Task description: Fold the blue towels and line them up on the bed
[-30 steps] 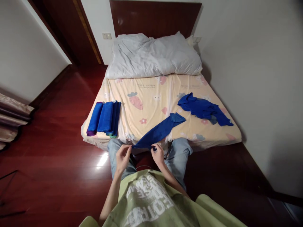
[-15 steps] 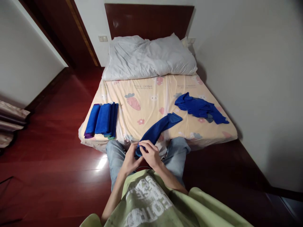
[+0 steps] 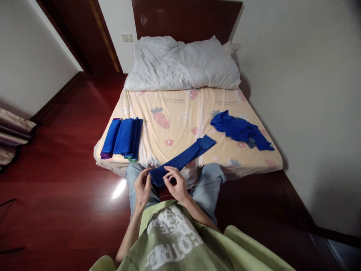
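A long, narrow folded blue towel (image 3: 180,161) runs diagonally from the bed down to my lap, its far end turned over. My left hand (image 3: 143,187) pinches the left corner of its near end between thumb and fingers. At the right side of that end, my right hand (image 3: 176,185) has thumb and index finger curved onto the cloth; its grip looks loose. To the left on the bed lie several folded blue towels (image 3: 123,136) side by side, with purple and green edges showing. A crumpled heap of blue cloth (image 3: 239,128) lies to the right.
The bed (image 3: 175,124) has a yellow patterned sheet. A grey-white quilt (image 3: 183,66) is bunched before the dark headboard (image 3: 186,19). My knees (image 3: 213,175) touch the near bed edge. Walls stand left and right, and a curtain (image 3: 14,128) hangs at far left.
My hands have moved apart, the left one going left with the towel's corner. The near end of the towel is now spread wider and its length lies straighter. The view has shifted slightly.
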`<state>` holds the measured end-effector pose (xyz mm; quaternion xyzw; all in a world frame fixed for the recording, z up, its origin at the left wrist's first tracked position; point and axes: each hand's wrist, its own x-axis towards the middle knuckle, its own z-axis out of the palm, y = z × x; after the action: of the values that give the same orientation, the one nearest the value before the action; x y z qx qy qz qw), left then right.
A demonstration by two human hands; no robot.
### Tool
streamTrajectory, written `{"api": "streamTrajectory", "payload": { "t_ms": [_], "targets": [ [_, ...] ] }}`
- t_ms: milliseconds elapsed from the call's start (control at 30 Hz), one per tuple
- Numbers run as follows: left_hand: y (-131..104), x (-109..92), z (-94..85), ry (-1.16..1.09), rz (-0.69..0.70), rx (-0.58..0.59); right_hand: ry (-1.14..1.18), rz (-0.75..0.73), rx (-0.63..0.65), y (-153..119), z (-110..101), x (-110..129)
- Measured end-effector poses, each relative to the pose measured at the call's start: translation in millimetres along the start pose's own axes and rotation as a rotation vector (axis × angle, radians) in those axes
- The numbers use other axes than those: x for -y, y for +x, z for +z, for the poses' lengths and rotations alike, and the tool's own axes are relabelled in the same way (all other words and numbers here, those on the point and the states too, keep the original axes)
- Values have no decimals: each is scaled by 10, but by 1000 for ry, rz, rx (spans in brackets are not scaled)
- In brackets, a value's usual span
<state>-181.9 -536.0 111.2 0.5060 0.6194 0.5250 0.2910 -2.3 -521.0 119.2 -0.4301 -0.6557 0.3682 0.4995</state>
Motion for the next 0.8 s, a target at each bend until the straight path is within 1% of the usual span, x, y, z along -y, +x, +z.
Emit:
{"api": "streamTrajectory", "payload": {
  "t_ms": [67,133,200,267,333,400,467,533,600,667,733,800],
  "targets": [
    [43,53,-71,0,-39,-51,-20,197,-191,-36,-71,-354],
    [67,104,-130,21,-60,-92,-8,422,-322,-38,-171,-756],
    [72,138,-179,69,-69,-105,51,608,-368,-6,-270,-1115],
    [67,150,-221,137,-38,-112,140,712,-351,53,-334,-1372],
    [60,143,-258,212,49,-142,244,751,-318,131,-356,-1522],
    [52,137,-289,240,138,-170,351,767,-302,217,-359,-1606],
    [39,148,-315,200,136,-165,438,770,-316,301,-378,-1673],
    [25,181,-335,154,62,-159,475,770,-345,375,-436,-1751],
    [21,221,-348,144,14,-177,449,761,-369,437,-531,-1843],
    [33,247,-357,145,19,-175,372,735,-367,494,-643,-1932],
    [58,241,-369,138,31,-133,250,700,-344,557,-750,-2004],
    [82,199,-390,129,41,-47,82,658,-289,628,-842,-2053]
  ]
}}
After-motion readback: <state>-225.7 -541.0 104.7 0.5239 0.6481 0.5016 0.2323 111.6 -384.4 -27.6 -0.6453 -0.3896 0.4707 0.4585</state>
